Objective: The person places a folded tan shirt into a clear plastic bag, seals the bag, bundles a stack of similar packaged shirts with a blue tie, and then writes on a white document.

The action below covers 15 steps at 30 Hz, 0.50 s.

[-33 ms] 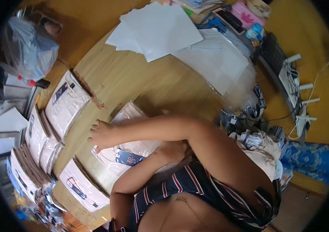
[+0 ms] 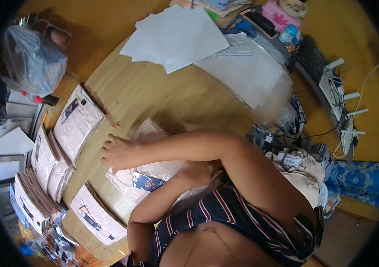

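Right hand [image 2: 120,154] by left edge of bagged garment [image 2: 163,168]; left hand [image 2: 197,174] near right edge; cannot tell whether fingers [image 2: 105,150] grip.

Label markings noted.
White-lettered blue tag [image 2: 148,181] on bagged garment [image 2: 165,168]; dark label [image 2: 69,111] on pack [image 2: 81,128] left of garment.

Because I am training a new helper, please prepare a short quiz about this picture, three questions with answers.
1. What colour is the hang tag of the plastic-bagged garment nearest to the left hand?
2. True or false: the right hand is farther left in the picture than the left hand.
3. Where are the fanned white sheets?
A) Under the right hand
B) On the far part of the tabletop
C) On the floor

Key: 1. Blue; 2. True; 3. B
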Each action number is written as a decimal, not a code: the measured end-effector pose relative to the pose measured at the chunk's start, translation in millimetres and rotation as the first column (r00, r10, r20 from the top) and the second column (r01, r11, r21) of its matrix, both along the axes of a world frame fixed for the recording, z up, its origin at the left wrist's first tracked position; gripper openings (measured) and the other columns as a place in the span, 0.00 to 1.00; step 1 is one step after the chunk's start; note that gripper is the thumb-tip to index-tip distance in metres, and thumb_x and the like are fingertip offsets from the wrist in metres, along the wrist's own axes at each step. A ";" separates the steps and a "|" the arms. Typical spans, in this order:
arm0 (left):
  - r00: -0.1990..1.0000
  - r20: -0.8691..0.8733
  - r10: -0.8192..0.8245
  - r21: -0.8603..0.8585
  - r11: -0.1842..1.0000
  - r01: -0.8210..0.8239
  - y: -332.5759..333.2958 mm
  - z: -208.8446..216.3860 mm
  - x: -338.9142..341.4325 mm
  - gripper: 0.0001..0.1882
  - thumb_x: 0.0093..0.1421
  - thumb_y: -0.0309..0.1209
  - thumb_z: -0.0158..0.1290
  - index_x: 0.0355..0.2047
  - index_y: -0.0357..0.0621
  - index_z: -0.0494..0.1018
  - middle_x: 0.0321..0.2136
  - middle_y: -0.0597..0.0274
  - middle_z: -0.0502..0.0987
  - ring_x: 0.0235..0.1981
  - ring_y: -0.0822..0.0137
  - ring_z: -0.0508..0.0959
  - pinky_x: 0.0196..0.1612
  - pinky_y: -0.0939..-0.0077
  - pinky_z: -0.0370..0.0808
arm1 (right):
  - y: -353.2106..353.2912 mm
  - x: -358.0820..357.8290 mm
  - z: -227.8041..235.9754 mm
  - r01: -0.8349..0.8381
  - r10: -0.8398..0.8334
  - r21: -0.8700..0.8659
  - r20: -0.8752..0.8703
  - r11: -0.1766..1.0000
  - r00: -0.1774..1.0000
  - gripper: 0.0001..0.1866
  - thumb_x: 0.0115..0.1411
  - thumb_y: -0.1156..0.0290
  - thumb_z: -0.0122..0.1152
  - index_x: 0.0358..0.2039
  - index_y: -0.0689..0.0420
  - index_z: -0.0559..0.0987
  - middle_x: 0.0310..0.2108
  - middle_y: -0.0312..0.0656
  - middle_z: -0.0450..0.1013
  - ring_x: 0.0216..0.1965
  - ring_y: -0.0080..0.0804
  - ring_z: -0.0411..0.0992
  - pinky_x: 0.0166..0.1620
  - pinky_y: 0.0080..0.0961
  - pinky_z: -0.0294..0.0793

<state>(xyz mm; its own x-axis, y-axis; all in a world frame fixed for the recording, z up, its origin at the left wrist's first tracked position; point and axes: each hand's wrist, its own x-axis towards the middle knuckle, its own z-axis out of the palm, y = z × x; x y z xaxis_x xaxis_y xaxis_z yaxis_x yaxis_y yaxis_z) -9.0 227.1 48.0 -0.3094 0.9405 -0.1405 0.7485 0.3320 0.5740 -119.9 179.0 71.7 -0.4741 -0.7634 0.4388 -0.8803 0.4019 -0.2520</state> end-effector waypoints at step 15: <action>0.983 -0.021 0.185 0.135 0.974 -0.180 0.5 120.3 -3.5 0.18 0.50 0.41 0.48 0.36 0.41 0.70 0.32 0.52 0.71 0.35 0.54 0.70 0.40 0.65 0.65 | 426.2 -127.9 -19.4 0.992 -0.990 -0.002 0.057 0.126 0.126 0.13 0.51 0.66 0.45 0.32 0.58 0.75 0.39 0.47 0.66 0.41 0.42 0.65 0.42 0.36 0.64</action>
